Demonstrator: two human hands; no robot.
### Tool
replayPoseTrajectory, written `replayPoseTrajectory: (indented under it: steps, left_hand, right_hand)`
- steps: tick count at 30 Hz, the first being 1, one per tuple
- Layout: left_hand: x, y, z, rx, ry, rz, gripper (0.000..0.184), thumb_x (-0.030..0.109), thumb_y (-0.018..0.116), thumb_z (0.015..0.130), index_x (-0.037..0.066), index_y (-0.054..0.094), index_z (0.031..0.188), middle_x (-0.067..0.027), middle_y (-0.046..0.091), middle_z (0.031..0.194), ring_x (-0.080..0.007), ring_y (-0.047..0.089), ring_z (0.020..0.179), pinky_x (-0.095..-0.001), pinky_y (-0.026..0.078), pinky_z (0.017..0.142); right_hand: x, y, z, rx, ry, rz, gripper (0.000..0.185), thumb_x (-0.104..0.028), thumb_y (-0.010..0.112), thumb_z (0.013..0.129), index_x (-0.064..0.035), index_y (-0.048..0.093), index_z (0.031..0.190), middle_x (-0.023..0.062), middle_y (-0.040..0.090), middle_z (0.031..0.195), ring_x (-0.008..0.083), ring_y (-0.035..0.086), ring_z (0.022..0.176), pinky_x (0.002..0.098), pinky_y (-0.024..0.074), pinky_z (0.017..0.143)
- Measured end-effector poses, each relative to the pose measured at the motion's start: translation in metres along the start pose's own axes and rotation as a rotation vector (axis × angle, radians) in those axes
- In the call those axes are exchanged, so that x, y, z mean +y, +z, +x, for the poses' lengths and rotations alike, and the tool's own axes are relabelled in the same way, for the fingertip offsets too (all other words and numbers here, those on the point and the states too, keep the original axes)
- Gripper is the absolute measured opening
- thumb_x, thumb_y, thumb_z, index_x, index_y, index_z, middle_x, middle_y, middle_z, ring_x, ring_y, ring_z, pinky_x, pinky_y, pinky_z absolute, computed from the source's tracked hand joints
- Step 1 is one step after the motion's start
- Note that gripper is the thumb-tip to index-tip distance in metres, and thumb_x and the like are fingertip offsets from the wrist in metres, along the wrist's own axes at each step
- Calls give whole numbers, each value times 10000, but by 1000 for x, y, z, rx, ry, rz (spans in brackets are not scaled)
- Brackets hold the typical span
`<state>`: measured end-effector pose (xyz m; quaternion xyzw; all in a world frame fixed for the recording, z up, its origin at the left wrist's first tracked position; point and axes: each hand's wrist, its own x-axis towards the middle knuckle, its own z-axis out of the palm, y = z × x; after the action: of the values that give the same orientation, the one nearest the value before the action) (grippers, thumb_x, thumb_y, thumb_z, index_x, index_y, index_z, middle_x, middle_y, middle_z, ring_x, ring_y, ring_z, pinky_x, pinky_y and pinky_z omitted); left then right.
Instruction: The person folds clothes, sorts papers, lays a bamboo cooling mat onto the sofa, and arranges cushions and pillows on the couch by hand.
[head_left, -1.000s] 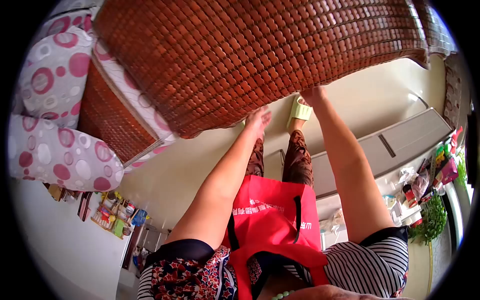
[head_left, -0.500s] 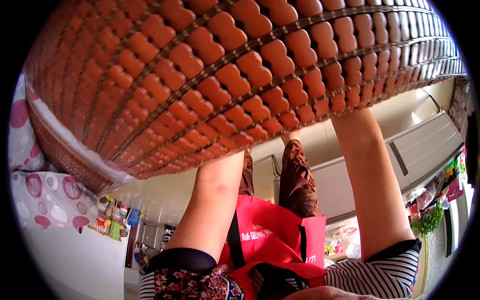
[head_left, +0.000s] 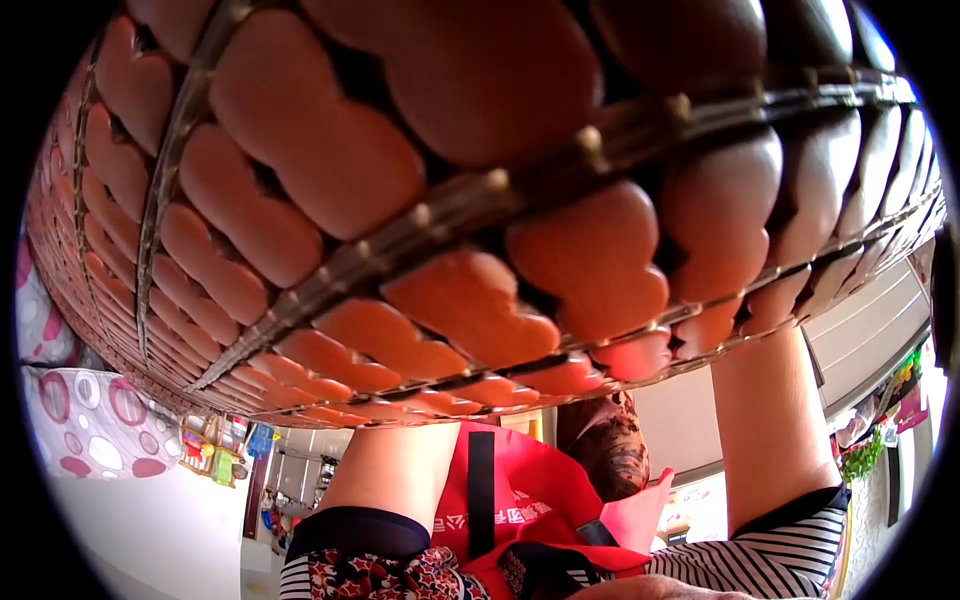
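Note:
A mat of reddish-brown, peanut-shaped tiles (head_left: pixel 470 305) strung on dark cords fills the upper half of the view, very close to the camera. My left forearm (head_left: pixel 395 475) reaches up behind its lower edge, and my right forearm (head_left: pixel 765 430) does the same farther right. Both of my hands are hidden behind the mat, so their fingers and grip do not show. Below hangs my red apron (head_left: pixel 540 470) with white lettering and black straps. Part of a brown patterned trouser leg (head_left: pixel 605 450) shows beyond it.
Grey-white fabric with pink circles (head_left: pixel 110 420) lies at the left. Past it is a small rack with colourful items (head_left: pixel 215 450). At the right stand a pale panelled cabinet (head_left: pixel 875 325) and a green plant (head_left: pixel 860 458).
The mat has come much closer to the camera and its lower edge has dropped, covering more of both forearms and the legs. At the left, its pale edging has gone from sight.

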<state>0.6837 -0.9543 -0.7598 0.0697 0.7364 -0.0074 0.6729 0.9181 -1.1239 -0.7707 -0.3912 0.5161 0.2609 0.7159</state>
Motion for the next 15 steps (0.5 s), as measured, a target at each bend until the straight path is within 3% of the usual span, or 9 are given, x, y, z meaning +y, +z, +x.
replayPoseTrajectory:
  steps: [15]
  left_hand:
    - [-52,-17,-4,-12,-39,-26,438,347,383,972,44,443,1283,-90,511,1285,-262,502,1116,-393,409,945]
  right_hand:
    - [-2,-13,5,-56,3,5,416,-334,481,946,-41,487,1242,122,571,1192,252,544,1097,383,451,926]
